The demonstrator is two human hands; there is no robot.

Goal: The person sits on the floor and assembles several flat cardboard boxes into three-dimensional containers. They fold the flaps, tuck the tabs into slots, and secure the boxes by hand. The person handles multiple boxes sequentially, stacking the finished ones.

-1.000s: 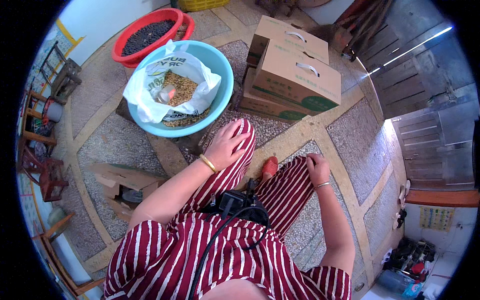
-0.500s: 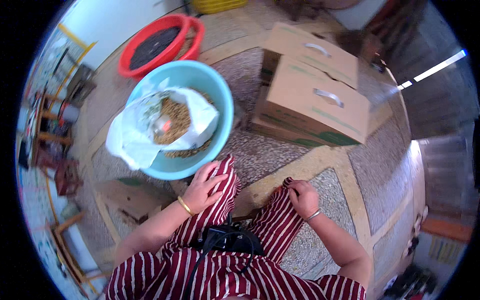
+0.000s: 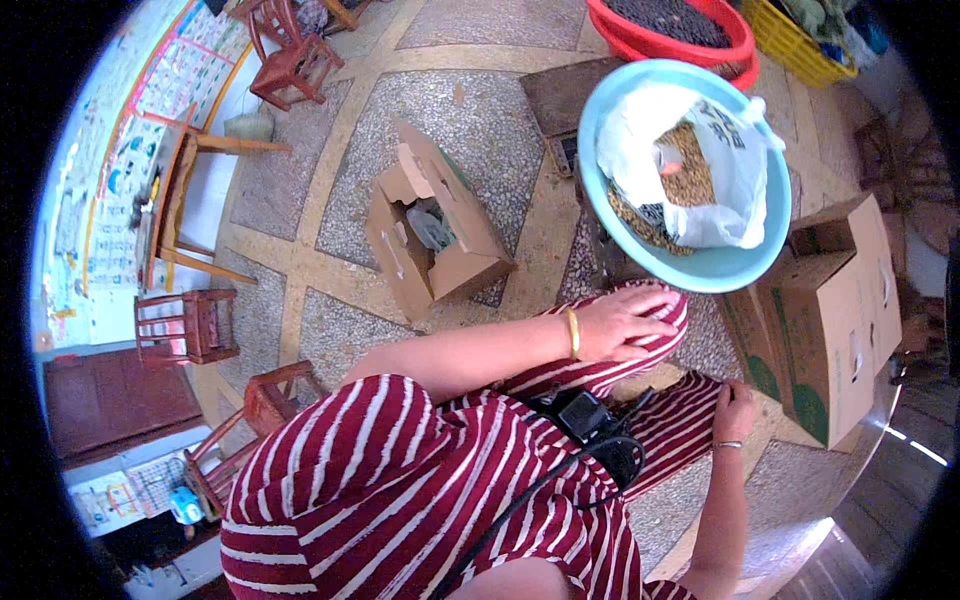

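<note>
My left hand (image 3: 625, 323) lies flat on my left knee, fingers spread, a gold bangle at the wrist; it holds nothing. My right hand (image 3: 735, 410) rests on my right knee with a thin bracelet at the wrist, fingers curled over the striped red and white cloth; nothing shows in it. Just past my knees stands a light blue basin (image 3: 700, 265) holding a white plastic bag (image 3: 735, 190) of brown grain. A black device with a cable (image 3: 600, 430) hangs at my waist.
An open cardboard box (image 3: 430, 235) sits on the tiled floor to the left. Closed cardboard boxes (image 3: 835, 320) stand at the right. A red basin (image 3: 690, 30) of dark grain lies behind the blue one. Wooden chairs (image 3: 190, 325) and a table (image 3: 175, 200) line the left wall.
The view has swung left, so the basin and closed boxes now sit at the right and the open box and chairs show. Both hands stay on my knees.
</note>
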